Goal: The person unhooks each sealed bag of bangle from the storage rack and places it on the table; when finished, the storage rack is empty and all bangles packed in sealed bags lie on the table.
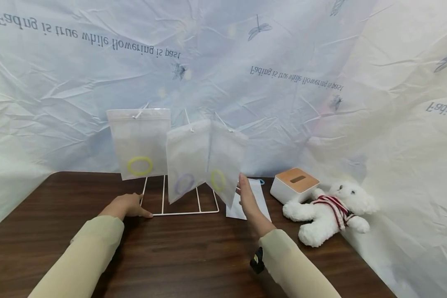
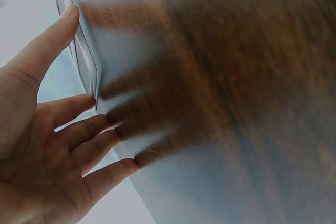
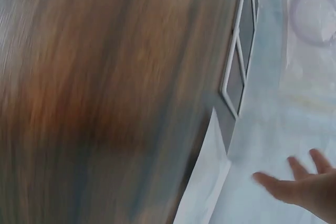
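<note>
Toward the back edge of the desk (image 1: 193,256), left of its middle: white wire rack (image 1: 186,213), upright, with left bag (image 1: 139,136), middle bag (image 1: 184,153) and right bag (image 1: 229,157) hung from it. Left hand (image 1: 124,205) at the rack's front left base corner, fingers spread, thumb and forefinger touching the wire; no firm grip seen. Right hand (image 1: 248,200) just beside the right bag's lower part, fingers apart; contact cannot be told. White sheet (image 1: 261,203) lies just right of the rack, tissue box (image 1: 288,191) by the back edge, toy bear (image 1: 322,219) by the right edge. Step in hand, as judged: steadying or shifting the rack. Best handled low, by the base wires, level and slow; loose-hung bags may swing or slip off. Right fingers should pass below the bag, not push it.
</note>
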`<state>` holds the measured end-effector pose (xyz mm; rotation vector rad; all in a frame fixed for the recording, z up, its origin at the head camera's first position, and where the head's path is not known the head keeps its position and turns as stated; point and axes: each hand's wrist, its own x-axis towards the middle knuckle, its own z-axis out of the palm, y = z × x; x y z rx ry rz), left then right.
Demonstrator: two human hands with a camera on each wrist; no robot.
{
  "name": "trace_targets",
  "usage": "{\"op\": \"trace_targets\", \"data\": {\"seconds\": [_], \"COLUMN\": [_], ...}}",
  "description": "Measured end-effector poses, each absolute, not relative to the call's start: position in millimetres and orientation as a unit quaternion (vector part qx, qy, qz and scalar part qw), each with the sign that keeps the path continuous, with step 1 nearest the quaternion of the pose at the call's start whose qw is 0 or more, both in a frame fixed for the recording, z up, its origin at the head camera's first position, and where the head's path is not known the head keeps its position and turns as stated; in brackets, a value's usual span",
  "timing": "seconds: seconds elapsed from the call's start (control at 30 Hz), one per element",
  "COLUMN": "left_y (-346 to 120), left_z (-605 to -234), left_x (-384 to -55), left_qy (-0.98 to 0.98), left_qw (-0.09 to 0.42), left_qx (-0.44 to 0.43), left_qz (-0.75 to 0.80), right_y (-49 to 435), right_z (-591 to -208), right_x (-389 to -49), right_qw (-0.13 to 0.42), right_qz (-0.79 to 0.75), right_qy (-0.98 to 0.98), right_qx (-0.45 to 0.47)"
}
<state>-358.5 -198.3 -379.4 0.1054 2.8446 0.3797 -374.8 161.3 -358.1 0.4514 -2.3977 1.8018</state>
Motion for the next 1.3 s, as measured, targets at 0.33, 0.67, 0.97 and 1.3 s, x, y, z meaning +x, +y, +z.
{"op": "trace_targets", "data": {"seconds": [0.33, 0.67, 0.97, 1.3], "left_y": [-199.9, -199.4, -198.2, -197.7], "left_z": [-382.4, -380.6, -378.1, -378.2], "left_x": [-361.1, -360.5, -358.5, -357.8], "left_qy": [0.982, 0.980, 0.979, 0.980], "left_qw": [0.133, 0.138, 0.145, 0.145], "left_qx": [0.044, 0.042, 0.039, 0.043], "left_qz": [0.128, 0.136, 0.135, 0.131], "right_y": [148.5, 168.2, 185.6, 191.3], "right_z": [-365.6, -367.2, -355.6, -333.5], "right_x": [-370.5, -353.0, -325.3, -294.1], "right_qw": [0.126, 0.186, 0.181, 0.180], "right_qz": [0.566, 0.543, 0.545, 0.567], "right_qy": [-0.810, -0.817, -0.816, -0.802], "right_qx": [0.088, 0.058, 0.064, 0.058]}}
